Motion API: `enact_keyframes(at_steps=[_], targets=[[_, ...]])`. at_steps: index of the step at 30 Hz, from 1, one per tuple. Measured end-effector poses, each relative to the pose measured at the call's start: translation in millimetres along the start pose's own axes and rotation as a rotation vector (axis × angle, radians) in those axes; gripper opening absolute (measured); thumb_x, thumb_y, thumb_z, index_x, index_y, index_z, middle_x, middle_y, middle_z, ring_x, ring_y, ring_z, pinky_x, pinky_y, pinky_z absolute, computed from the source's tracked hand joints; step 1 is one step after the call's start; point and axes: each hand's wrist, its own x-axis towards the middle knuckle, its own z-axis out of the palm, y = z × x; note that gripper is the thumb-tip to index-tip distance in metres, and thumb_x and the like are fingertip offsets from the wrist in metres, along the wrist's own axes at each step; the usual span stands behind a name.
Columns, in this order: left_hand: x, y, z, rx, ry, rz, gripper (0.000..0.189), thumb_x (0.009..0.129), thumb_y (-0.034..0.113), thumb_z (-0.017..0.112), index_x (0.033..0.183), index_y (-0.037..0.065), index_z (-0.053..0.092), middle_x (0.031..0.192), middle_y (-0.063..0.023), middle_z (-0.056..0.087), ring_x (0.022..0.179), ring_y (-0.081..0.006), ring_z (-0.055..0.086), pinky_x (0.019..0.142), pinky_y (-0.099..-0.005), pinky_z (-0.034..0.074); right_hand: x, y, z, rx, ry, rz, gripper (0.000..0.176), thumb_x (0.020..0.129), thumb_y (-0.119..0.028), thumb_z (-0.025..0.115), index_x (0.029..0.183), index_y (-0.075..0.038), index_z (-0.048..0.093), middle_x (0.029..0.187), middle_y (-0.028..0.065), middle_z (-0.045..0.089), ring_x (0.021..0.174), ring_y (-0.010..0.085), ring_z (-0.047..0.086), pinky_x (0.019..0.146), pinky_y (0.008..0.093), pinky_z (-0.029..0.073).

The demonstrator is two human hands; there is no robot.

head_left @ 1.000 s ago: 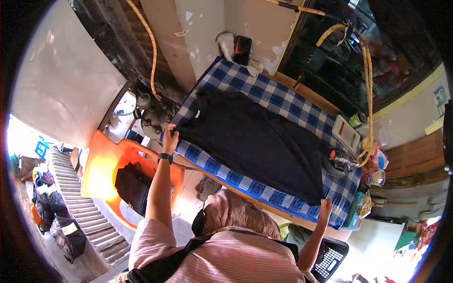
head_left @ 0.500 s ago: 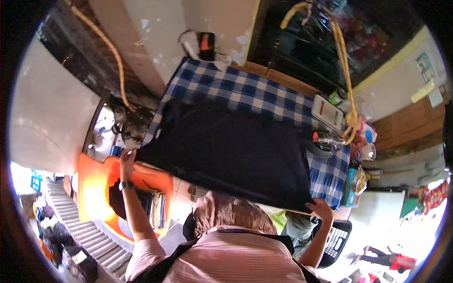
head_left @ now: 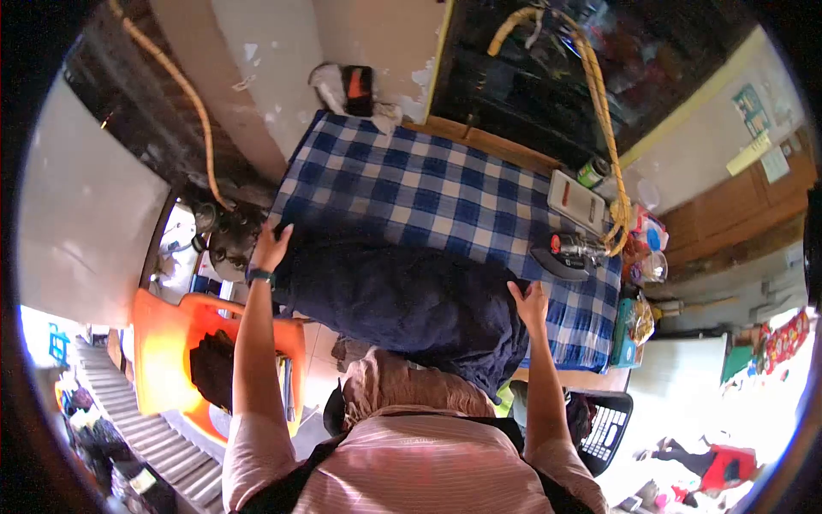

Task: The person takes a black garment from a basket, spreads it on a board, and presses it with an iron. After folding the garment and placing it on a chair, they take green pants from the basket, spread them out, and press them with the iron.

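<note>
A dark navy garment (head_left: pixel 402 295) lies bunched along the near edge of the blue-checked counter (head_left: pixel 428 188), the left grip (head_left: pixel 270 247) and right grip (head_left: pixel 531 301) both spread flat against its ends, an iron (head_left: pixel 569 251) nearby

The dark cloth (head_left: pixel 402 300) lay flat and wide before. Now it is bunched up along the near edge of the surface (head_left: pixel 428 184), and more blue checks show. The left hand (head_left: pixel 270 248) and the right hand (head_left: pixel 531 304) have moved closer together.
</note>
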Motion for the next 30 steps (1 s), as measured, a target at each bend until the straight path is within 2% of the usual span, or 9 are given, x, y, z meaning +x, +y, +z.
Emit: enact_keyframes(at_steps=[2,5,10,13,16,19,22,28,30], targets=[[12.6,1.5,10.9,0.047,0.017,-0.030,0.095,0.076,0.068,0.056,0.131,-0.007,0.041,0.126,-0.0297,0.050,0.117,-0.0419,0.049,0.098,-0.0449,0.040,-2.5,-17.4,8.6,0.051,-0.067,0.054,0.057,0.077,-0.055,0.066,0.076,0.001,0.057,0.075,0.0187,0.061,0.074,0.0388,0.059,0.065,0.0464,0.047],[15.5,23.6,-3.9,-0.049,-0.065,-0.011,0.089,0.075,0.063,0.061,0.129,-0.006,0.044,0.119,-0.0285,0.055,0.113,-0.0424,0.052,0.095,-0.0456,0.042,-8.0,-19.6,35.9,0.043,0.148,-0.120,0.058,0.070,-0.055,0.073,0.077,0.000,0.057,0.078,0.0169,0.061,0.078,0.0351,0.060,0.068,0.0438,0.045],[27.3,23.3,4.1,0.033,-0.280,-0.150,0.073,0.076,0.045,0.064,0.125,-0.006,0.047,0.119,-0.0280,0.056,0.112,-0.0417,0.052,0.095,-0.0445,0.043,1.5,-38.6,41.7,0.067,0.103,0.028,0.063,0.068,-0.058,0.073,0.088,0.000,0.059,0.090,0.0185,0.064,0.086,0.0395,0.058,0.077,0.0456,0.046],[25.1,17.5,3.9,-0.027,-0.133,-0.070,0.067,0.077,0.039,0.063,0.125,-0.005,0.049,0.121,-0.0270,0.055,0.113,-0.0406,0.051,0.096,-0.0439,0.042,-4.1,-38.9,30.2,0.174,0.101,0.000,0.056,0.075,-0.051,0.071,0.092,0.002,0.060,0.090,0.0157,0.065,0.083,0.0305,0.061,0.076,0.0390,0.047],[26.4,10.8,2.4,-0.029,-0.017,-0.124,0.060,0.079,0.035,0.062,0.124,-0.004,0.051,0.121,-0.0249,0.056,0.113,-0.0404,0.052,0.096,-0.0431,0.042,-37.0,-58.4,-46.0,0.897,-0.098,0.175,0.028,0.087,-0.023,0.065,0.097,0.003,0.063,0.086,0.0029,0.063,0.078,0.0092,0.052,0.069,0.0262,0.043],[23.0,9.4,-12.4,-0.022,-0.060,-0.030,0.045,0.079,0.029,0.063,0.114,0.001,0.056,0.116,-0.0238,0.057,0.108,-0.0386,0.055,0.089,-0.0451,0.044,-71.4,35.2,-34.6,0.465,-0.179,0.166,0.018,0.083,-0.017,0.065,0.089,0.000,0.065,0.075,-0.0002,0.062,0.069,0.0103,0.054,0.062,0.0274,0.044],[18.5,38.2,-35.1,0.000,-0.372,-0.019,0.040,0.078,0.018,0.064,0.114,0.002,0.054,0.119,-0.0250,0.054,0.106,-0.0382,0.056,0.085,-0.0468,0.045,-95.9,79.1,-22.5,0.637,-0.457,0.319,0.017,0.081,-0.018,0.066,0.084,-0.001,0.064,0.068,-0.0016,0.058,0.064,0.0093,0.050,0.056,0.0284,0.041],[39.6,9.3,4.1,0.125,-0.231,0.323,0.045,0.079,0.005,0.059,0.121,0.017,0.047,0.123,-0.0241,0.049,0.096,-0.0418,0.057,0.078,-0.0480,0.048,-65.3,52.5,-18.9,0.582,-0.242,0.348,0.040,0.079,-0.037,0.072,0.078,0.002,0.061,0.067,-0.0032,0.052,0.064,0.0066,0.041,0.055,0.0279,0.036],[46.4,17.8,-4.6,0.249,-0.539,0.293,0.039,0.079,0.009,0.061,0.117,0.015,0.052,0.123,-0.0257,0.052,0.096,-0.0423,0.057,0.076,-0.0474,0.048,-54.5,39.6,-10.5,0.542,-0.143,0.475,0.046,0.077,-0.041,0.074,0.081,0.004,0.063,0.069,-0.0032,0.053,0.065,0.0069,0.041,0.057,0.0279,0.037]])
